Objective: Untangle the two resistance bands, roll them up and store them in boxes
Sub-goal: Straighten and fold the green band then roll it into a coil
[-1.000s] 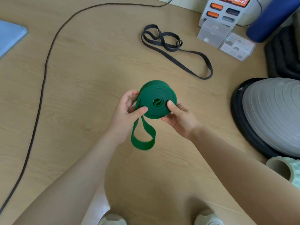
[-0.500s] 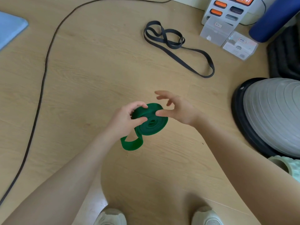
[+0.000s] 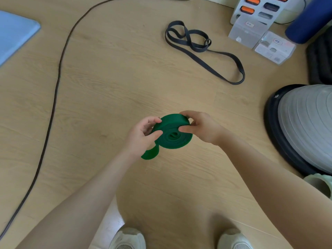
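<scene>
Both hands clamped on the green resistance band (image 3: 172, 135), rolled into a near-complete coil and held in the air above the wooden floor (image 3: 111, 97). Left hand (image 3: 143, 135) pinching the coil's left edge, thumb on the face and fingers over the rim. Right hand (image 3: 201, 128) gripping the opposite side, thumb pressed across the top face. Opposed grip judged to keep the turns from springing loose. Short free tail (image 3: 150, 154) hanging below the left hand, not yet wound in. Coil face tilted toward the camera.

Second band, a black resistance band (image 3: 203, 51), lying unrolled on the floor well beyond the hands, looped over itself at its far end; separate from the green one, so untangling judged done. Two translucent storage boxes (image 3: 260, 38) on the floor at upper right, near the black band; nothing stored yet, as far as can be told.

Surface: light wood-effect flooring. Dark cable (image 3: 53, 97) running along the left. Blue mat (image 3: 16, 36) corner at far left. Grey balance dome (image 3: 305, 126) at right. Blue roll (image 3: 309, 22) and an orange-buttoned device (image 3: 258, 8) at the top edge. White shoes (image 3: 128, 238) at bottom.
</scene>
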The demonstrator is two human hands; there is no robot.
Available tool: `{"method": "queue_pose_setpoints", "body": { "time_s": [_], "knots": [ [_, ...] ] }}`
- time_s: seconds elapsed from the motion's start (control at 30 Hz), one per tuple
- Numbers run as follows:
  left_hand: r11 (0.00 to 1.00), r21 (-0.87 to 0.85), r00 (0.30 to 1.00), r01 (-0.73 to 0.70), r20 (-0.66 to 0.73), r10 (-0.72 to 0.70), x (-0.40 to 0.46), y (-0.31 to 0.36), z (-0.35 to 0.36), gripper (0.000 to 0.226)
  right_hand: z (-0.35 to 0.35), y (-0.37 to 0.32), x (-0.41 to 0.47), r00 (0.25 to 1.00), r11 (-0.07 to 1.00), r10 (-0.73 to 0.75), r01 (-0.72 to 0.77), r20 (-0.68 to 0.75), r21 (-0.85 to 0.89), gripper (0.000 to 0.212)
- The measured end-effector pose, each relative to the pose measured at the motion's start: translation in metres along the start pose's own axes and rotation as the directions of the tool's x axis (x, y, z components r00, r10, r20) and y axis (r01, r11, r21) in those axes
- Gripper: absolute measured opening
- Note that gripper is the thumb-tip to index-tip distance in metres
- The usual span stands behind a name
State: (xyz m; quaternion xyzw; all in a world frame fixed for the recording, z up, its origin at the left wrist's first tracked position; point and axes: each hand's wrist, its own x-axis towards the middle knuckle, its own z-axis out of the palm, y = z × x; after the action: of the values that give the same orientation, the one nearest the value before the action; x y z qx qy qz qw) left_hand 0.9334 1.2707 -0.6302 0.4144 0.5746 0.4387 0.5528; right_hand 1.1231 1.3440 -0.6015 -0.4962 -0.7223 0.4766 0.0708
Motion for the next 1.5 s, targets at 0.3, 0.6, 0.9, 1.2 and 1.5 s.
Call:
{"method": "queue_pose_setpoints", "body": {
  "time_s": [0.3, 0.6, 0.9, 1.2, 1.5],
  "knots": [
    [0.936, -0.352, 0.957, -0.023, -0.277, -0.081, 0.006, 0.0, 0.013, 0.016, 0.013, 0.006, -0.006, 0.983, 0.821, 0.139, -0.047, -0.119, 0.569, 0.018],
    [0.986, -0.169, 0.995, 0.006, -0.093, -0.022, 0.005, 0.0, -0.005, 0.024, 0.016, 0.007, -0.006, 0.975, 0.748, 0.199, -0.083, -0.103, 0.659, 0.016],
    [0.961, -0.271, 0.954, -0.055, -0.299, -0.03, 0.004, 0.012, 0.017, 0.017, 0.025, -0.001, -0.003, 0.965, 0.53, 0.244, -0.048, -0.098, 0.847, 0.022],
    [0.994, -0.098, 0.994, -0.05, -0.104, 0.04, -0.001, 0.01, 0.006, 0.021, 0.024, 0.002, -0.005, 0.958, 0.328, 0.282, -0.048, -0.049, 0.943, 0.018],
    [0.975, -0.201, 0.983, -0.099, -0.169, 0.065, 0.021, 0.022, 0.011, 0.038, 0.045, -0.003, 0.016, 0.917, 0.114, 0.399, -0.026, -0.021, 0.993, 0.037]
  ]
}}
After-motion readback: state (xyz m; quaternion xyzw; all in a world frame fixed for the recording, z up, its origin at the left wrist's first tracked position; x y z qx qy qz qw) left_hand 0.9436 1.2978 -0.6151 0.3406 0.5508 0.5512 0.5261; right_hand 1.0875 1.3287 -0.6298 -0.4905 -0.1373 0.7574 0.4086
